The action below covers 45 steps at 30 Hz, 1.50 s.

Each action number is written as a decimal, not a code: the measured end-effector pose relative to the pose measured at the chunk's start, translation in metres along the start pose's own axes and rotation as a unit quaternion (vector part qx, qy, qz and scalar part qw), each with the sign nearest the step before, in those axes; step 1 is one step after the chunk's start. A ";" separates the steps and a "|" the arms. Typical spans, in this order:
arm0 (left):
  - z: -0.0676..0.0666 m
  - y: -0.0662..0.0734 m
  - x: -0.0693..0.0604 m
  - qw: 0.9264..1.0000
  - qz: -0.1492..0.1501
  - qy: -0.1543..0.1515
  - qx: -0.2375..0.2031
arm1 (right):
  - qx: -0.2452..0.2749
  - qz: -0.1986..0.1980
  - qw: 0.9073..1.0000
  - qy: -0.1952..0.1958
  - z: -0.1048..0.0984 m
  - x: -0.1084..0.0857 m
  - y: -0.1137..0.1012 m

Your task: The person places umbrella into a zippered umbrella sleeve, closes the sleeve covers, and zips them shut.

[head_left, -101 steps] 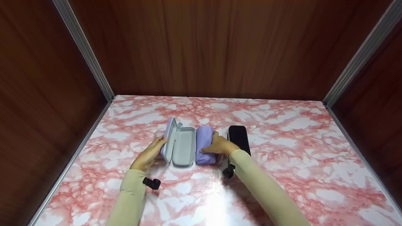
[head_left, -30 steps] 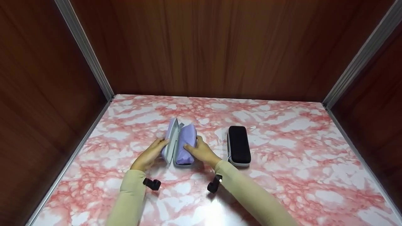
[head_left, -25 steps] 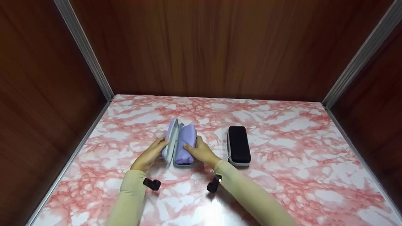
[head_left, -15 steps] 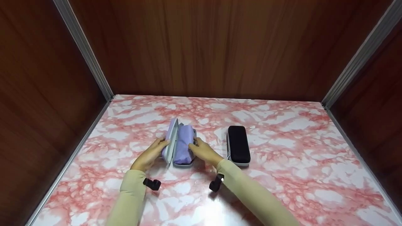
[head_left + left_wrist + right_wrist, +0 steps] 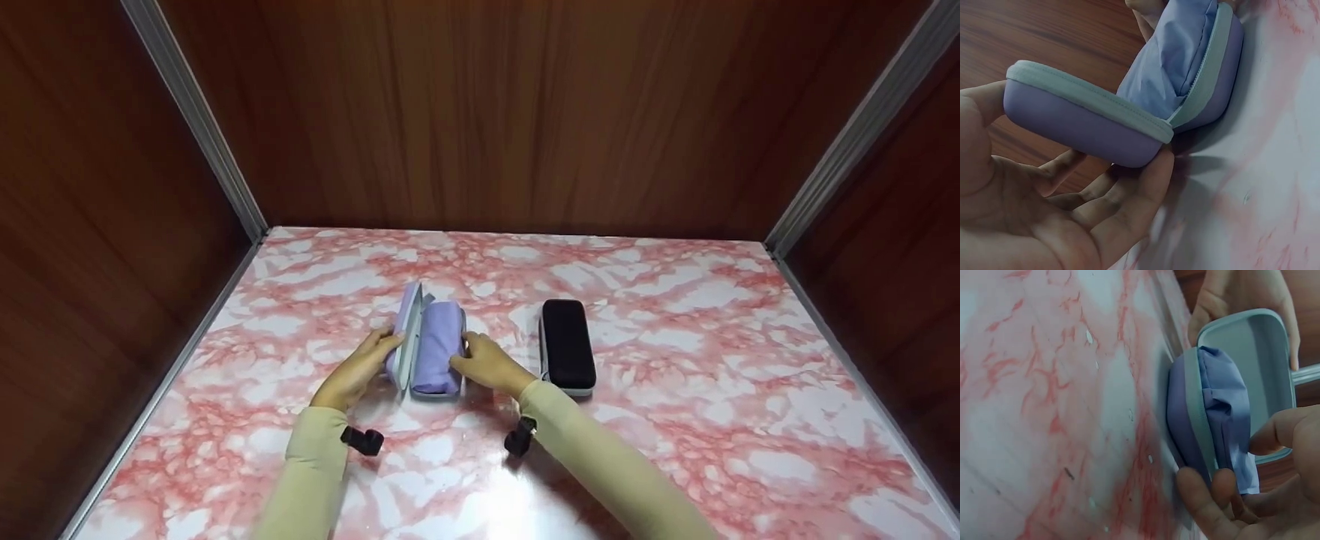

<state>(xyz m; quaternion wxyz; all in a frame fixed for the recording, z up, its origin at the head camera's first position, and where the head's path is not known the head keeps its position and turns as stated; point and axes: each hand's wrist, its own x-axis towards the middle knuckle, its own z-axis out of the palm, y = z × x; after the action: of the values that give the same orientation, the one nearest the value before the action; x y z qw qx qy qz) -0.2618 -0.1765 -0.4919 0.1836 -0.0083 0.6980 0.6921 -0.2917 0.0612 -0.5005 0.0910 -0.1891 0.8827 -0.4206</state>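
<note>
The purple case (image 5: pixel 409 330) stands open on the tabletop (image 5: pixel 675 337), left of the black case (image 5: pixel 568 345) and apart from it. It is an elongated, round-cornered shell in two halves. The lid (image 5: pixel 1081 121) is raised, tilted up along the left side; its outer face is smooth, matte and purple, its inner face pale grey. The base (image 5: pixel 1182 413) lies flat and carries the same pale edge band (image 5: pixel 1198 405), with a toothed zipper line along the rim.

The purple pouch (image 5: pixel 439 345) lies lengthwise in the base and bulges above the rim. Material: thin, soft fabric with a slight sheen, creased and folded at the near end.

Left hand (image 5: pixel 356 371): grasps the lid, fingers spread against the outer face. Right hand (image 5: pixel 491 365): pinches at the right side, thumb against the pouch, fingertips at the rim and outer wall of the base.

The black case has a dark, matte top with rounded corners and a grey edge. The tabletop is glossy, marbled red and white. Brown wood-grain panels (image 5: pixel 480 112) enclose it, joined by grey metal strips (image 5: pixel 199 112).
</note>
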 end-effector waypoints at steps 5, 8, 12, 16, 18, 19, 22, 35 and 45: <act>0.003 0.000 0.002 1.000 0.009 0.001 0.009 | 0.038 -0.010 0.999 0.009 -0.002 0.000 0.003; 0.007 0.001 0.002 1.000 0.014 0.008 0.021 | 0.022 -0.026 0.999 0.018 -0.003 0.001 0.003; 0.012 0.003 0.003 0.999 0.024 0.015 0.040 | -0.003 -0.036 0.999 0.020 -0.004 0.001 0.004; 0.018 0.005 0.004 0.997 0.037 0.022 0.058 | -0.009 -0.035 0.999 0.017 -0.004 0.001 0.004; 0.022 0.007 0.004 0.996 0.038 0.033 0.075 | -0.003 -0.036 0.999 0.016 -0.004 0.001 0.004; 0.024 0.007 0.004 0.995 0.038 0.037 0.085 | 0.000 -0.035 0.999 0.016 -0.004 0.000 0.005; 0.031 0.009 0.005 0.991 0.049 0.047 0.119 | 0.014 -0.030 0.999 0.010 -0.005 0.000 0.006; 0.054 0.009 0.009 0.933 0.093 0.100 0.332 | 0.005 -0.014 0.999 -0.032 -0.014 -0.004 0.011; 0.062 0.007 0.006 0.903 0.106 0.122 0.398 | -0.023 -0.014 0.997 -0.068 -0.021 -0.008 0.014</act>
<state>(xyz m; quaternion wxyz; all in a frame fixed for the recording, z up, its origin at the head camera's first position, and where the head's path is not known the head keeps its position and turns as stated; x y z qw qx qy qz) -0.2542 -0.1143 -0.4853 0.0107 0.0549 0.9290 0.3659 -0.2944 0.0874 -0.4983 0.1399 -0.2316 0.8813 -0.3873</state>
